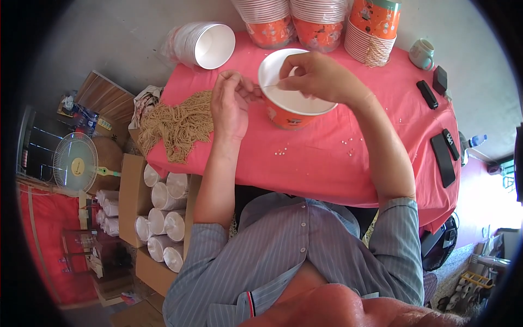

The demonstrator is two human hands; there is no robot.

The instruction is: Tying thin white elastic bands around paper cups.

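A white-lined orange paper bucket (297,120) stands upright on the pink tablecloth, its mouth facing me. My right hand (321,79) reaches over its rim, thumb and fingers pinched together. At the bucket's left side is my left hand (231,103), fingers curled toward the rim. A thin string (267,86) runs between the fingertips of both hands; its ends are hard to make out. To the left of my left hand lies a loose heap of tan cords (180,124). Small white bits (280,151) are scattered on the cloth in front of the bucket.
Stacked paper buckets (370,41) line the back of the table (305,177); another wrapped stack (215,46) lies tipped over. A mug (422,54) and dark devices (442,161) sit at the right. Cartons of wrapped white cups (158,218) and a fan (76,162) are at the left.
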